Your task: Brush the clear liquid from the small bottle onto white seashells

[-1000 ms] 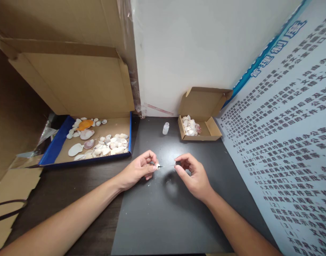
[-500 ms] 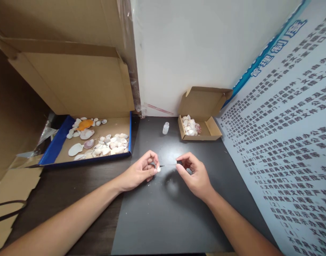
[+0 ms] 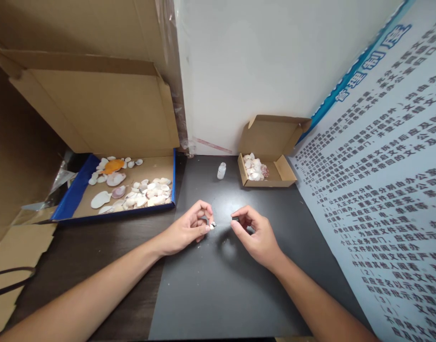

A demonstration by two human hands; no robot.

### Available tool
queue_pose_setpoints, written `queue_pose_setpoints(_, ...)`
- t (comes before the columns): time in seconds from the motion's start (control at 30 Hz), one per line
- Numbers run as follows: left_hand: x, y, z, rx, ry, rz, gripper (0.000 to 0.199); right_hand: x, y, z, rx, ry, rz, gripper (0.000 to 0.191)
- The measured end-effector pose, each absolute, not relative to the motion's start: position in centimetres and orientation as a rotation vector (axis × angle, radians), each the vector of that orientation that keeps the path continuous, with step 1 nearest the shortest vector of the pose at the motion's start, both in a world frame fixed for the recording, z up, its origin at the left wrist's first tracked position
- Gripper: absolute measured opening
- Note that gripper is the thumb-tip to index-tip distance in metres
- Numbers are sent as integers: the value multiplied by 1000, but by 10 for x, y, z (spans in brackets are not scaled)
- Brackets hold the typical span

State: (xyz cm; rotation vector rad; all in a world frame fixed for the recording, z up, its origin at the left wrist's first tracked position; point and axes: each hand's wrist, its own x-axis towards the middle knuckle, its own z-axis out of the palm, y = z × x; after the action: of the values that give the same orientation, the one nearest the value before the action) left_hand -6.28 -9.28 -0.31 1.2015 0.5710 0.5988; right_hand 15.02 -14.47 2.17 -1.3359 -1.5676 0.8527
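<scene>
Between the thumb and fingers of my left hand [image 3: 191, 229] is a small white shell [image 3: 213, 227], held just above the dark mat. My right hand [image 3: 257, 235] pinches a black brush cap [image 3: 235, 219]. A thin, faint stem runs from it toward the left, and its dark tip appears to touch the shell. Beyond both hands stands a small bottle of whitish, cloudy look [image 3: 221, 171], upright and with no cap on it.
An open blue-edged cardboard box [image 3: 161, 164] at the left holds many shells and an orange one. Back right, a smaller open carton [image 3: 285, 171] contains more shells. A white panel [image 3: 218, 95] rises behind, and a printed poster [image 3: 382, 166] lines the right side.
My right hand has shifted slightly left, bringing the brush cap closer to the shell. The brush tip now overlaps the shell. My left hand stays nearly still.
</scene>
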Motion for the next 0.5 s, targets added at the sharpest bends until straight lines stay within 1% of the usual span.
queue_pose_setpoints(0.33, -63, -92, -2, 1203, 580, 586, 34, 152, -145, 23, -1291, -1623, 828, 5)
queue_pose_setpoints(0.5, -63, -93, -2, 1205, 582, 591, 32, 155, -144, 24, -1314, -1579, 755, 4)
